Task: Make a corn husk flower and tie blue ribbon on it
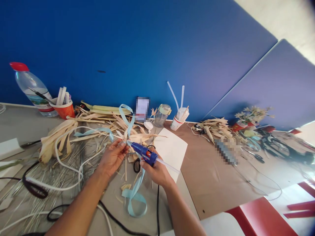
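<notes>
My right hand (157, 170) grips a blue hot glue gun (140, 150), with a clear glue stick (168, 165) coming out of its back end. The fingertips of my left hand (110, 159) pinch a small dried corn husk piece (125, 136) wrapped with light blue ribbon. The gun's nozzle is right at this piece; whether they touch cannot be made out. A length of light blue ribbon (137, 212) curls on the table below my hands, and another ribbon loop (127, 118) rises above them. Black-handled scissors (136, 165) lie partly hidden behind the gun.
Thin wires (71, 164), cables and dried corn husks (56, 137) cover the left side. Along the blue partition (147, 49) stand a water bottle (34, 91), a red cup (65, 109), a phone (142, 108), a jar (161, 115) and a paper cup (176, 123). White paper (172, 149) lies at right.
</notes>
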The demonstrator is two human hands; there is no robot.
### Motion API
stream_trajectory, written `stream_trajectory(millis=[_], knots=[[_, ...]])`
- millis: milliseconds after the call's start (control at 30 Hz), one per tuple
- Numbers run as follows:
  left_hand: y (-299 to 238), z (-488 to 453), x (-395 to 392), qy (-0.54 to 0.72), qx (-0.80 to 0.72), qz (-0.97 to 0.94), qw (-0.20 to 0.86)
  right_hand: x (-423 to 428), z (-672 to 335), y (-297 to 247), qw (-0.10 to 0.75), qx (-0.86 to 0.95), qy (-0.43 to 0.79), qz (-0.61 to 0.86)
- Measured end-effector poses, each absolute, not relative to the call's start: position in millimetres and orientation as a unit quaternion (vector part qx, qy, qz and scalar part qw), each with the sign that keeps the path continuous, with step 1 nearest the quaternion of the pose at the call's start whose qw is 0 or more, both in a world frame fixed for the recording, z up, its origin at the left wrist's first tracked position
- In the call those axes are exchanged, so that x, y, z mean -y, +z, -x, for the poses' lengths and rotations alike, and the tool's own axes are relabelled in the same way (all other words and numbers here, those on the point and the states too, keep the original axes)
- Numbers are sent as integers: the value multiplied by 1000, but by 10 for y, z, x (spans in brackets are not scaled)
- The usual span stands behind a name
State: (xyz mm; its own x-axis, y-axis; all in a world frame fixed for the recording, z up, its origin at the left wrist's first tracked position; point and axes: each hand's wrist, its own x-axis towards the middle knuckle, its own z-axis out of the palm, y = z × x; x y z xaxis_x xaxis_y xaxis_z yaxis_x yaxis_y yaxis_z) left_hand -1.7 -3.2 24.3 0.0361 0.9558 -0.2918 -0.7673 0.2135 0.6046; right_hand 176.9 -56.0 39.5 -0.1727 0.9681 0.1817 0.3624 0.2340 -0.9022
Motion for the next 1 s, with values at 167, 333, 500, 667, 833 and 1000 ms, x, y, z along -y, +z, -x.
stream_trajectory(millis=[167,333,500,667,833,1000], knots=[[192,21,20,613,-323,-158,703,550,-1747,393,399,690,349,492],[192,8,16,617,-326,-147,701,551,-1714,450,399,702,330,489],[238,-5,27,613,-342,-130,700,547,-1685,490,398,714,300,492],[229,3,19,617,-335,-129,700,550,-1688,469,387,733,276,487],[193,9,7,620,-326,-133,701,555,-1678,454,400,734,267,479],[166,5,-1,618,-332,-138,699,546,-1649,448,395,742,253,478]])
